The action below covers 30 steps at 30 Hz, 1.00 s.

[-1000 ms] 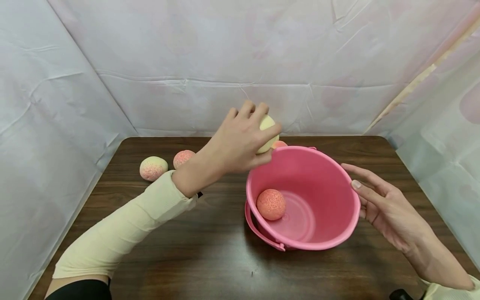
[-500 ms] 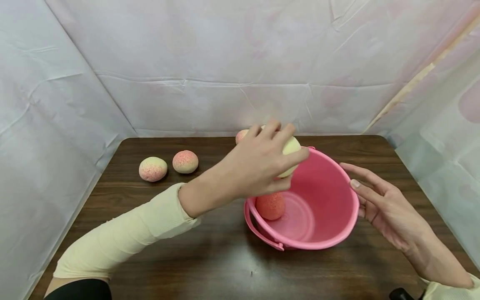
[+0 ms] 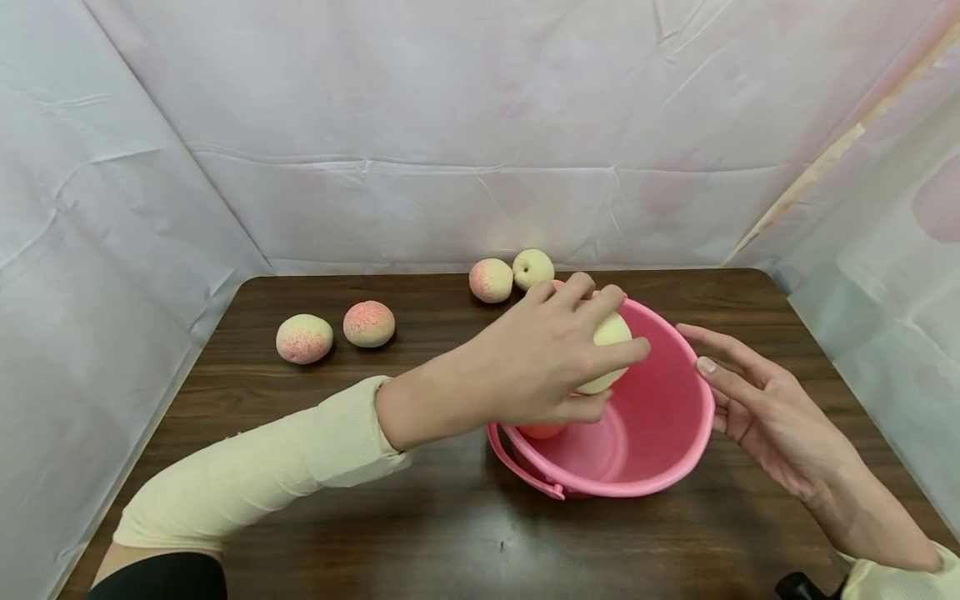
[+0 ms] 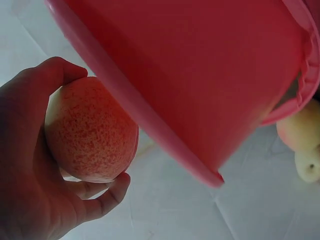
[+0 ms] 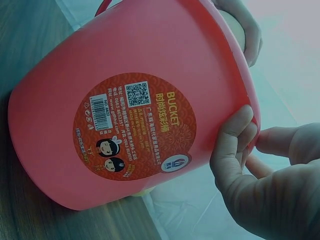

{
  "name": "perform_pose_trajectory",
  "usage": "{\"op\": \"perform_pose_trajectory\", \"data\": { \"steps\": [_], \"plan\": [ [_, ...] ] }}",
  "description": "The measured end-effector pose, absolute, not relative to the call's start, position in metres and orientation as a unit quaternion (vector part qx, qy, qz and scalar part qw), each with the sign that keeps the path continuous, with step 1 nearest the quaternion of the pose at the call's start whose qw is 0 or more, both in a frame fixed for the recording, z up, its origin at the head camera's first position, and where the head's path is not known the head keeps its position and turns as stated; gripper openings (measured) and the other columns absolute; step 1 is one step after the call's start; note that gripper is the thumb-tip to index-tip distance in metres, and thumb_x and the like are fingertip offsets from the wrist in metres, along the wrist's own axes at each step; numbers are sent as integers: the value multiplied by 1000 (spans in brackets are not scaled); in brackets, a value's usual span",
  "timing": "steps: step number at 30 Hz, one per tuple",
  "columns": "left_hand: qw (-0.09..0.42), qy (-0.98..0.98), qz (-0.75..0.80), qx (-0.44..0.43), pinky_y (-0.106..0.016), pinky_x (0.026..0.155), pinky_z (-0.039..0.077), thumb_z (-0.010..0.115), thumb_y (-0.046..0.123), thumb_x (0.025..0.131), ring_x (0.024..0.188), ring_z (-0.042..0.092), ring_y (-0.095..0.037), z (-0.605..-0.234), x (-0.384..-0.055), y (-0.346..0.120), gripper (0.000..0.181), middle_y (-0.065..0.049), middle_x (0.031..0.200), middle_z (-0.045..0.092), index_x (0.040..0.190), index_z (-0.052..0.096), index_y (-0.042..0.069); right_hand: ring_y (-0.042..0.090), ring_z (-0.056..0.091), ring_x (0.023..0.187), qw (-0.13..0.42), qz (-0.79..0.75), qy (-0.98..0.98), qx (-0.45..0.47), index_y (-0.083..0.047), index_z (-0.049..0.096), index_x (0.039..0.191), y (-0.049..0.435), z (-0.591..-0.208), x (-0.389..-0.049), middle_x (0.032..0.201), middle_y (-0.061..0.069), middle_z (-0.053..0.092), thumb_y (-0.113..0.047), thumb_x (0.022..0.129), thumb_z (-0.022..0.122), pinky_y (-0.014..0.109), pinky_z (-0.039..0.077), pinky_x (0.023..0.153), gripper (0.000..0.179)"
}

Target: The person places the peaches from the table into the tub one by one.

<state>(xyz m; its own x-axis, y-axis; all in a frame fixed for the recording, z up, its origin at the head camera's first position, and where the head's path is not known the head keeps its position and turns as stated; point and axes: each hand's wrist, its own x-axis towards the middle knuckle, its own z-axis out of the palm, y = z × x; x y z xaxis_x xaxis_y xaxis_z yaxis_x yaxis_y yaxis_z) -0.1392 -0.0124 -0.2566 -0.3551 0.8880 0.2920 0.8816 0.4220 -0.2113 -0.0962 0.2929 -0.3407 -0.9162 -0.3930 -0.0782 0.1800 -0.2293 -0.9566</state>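
Observation:
My left hand (image 3: 547, 358) grips a pale yellow peach (image 3: 611, 333) over the mouth of a pink bucket (image 3: 663, 375). In the left wrist view, the held peach (image 4: 92, 130) shows a red-speckled side close above the bucket's rim, with thumb and fingers curled round it. Inside the bucket lies an orange-red peach (image 3: 542, 431), mostly covered by my left hand. My right hand (image 3: 772, 417) holds the bucket's right rim. Its thumb and fingers pinch the rim (image 5: 254, 102) in the right wrist view.
Two peaches, one yellower (image 3: 303, 338) and one redder (image 3: 369, 323), lie at the table's left. Near the back edge sit a blushed peach (image 3: 491, 280) and a pale one (image 3: 532, 268), with an orange one partly hidden. The bucket's handle (image 3: 521, 467) hangs at its left.
My left hand has carried the peach right and down, from behind the bucket's far rim to over its mouth. The back peaches have come into view. The right hand stays put.

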Motion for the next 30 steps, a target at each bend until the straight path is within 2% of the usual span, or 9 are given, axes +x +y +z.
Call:
{"op": "perform_pose_trajectory", "data": {
  "steps": [4,8,16,22,30],
  "plan": [
    [150,-823,7,-548,-36,82,46,59,37,92,109,51,-22,-257,-135,-8,43,-2,131,56,135,60,35,20,77,111,184,-778,594,-89,-14,25,165,293,-340,-96,145,4,64,-4,113,34,39,64,86,54],
    [116,-819,-1,-562,-34,83,49,60,37,94,116,51,-22,-258,-132,-2,45,-2,135,55,139,59,34,20,76,112,186,-780,591,-93,-13,23,166,293,-339,-96,145,3,64,-4,113,33,39,64,86,54],
    [67,-818,15,-571,-27,76,49,62,45,96,109,50,-19,-263,-125,8,49,0,132,55,144,56,36,19,76,112,185,-778,594,-89,-14,26,165,292,-339,-95,144,2,64,-5,113,33,39,63,87,53],
    [6,-820,39,-571,-27,81,51,62,47,97,114,49,-16,-265,-122,13,53,2,138,52,148,51,37,19,76,111,182,-777,596,-89,-15,27,164,292,-340,-95,145,2,64,-4,112,34,39,63,87,53],
    [-53,-816,57,-573,-27,88,52,62,51,98,111,51,-15,-272,-124,19,52,3,137,55,148,52,37,21,76,114,183,-779,593,-90,-15,29,164,293,-340,-96,146,3,64,-4,112,34,40,63,87,53]
  ]
}}
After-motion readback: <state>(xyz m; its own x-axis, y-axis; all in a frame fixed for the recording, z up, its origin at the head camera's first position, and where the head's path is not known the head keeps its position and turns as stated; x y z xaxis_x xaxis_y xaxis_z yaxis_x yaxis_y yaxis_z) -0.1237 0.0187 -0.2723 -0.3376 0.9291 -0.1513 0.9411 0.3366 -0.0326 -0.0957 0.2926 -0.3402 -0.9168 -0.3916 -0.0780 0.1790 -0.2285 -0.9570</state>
